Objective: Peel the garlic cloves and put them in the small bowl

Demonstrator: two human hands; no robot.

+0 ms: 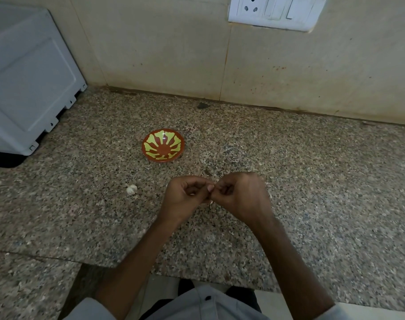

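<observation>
My left hand (187, 197) and my right hand (242, 195) meet fingertip to fingertip above the granite counter, fingers curled, pinching a small garlic clove between them. The clove is almost wholly hidden; only a pale scrap of its skin (211, 204) shows below the fingers. A small red-brown bowl (163, 145) with a yellow-green flower pattern stands behind the hands, with nothing in it. A whitish piece of garlic (132, 189) lies on the counter to the left of my left hand.
A white appliance (28, 84) fills the far left of the speckled counter (312, 181). The beige tiled wall behind carries a white socket and switch plate (275, 12). The counter's front edge runs just before my body.
</observation>
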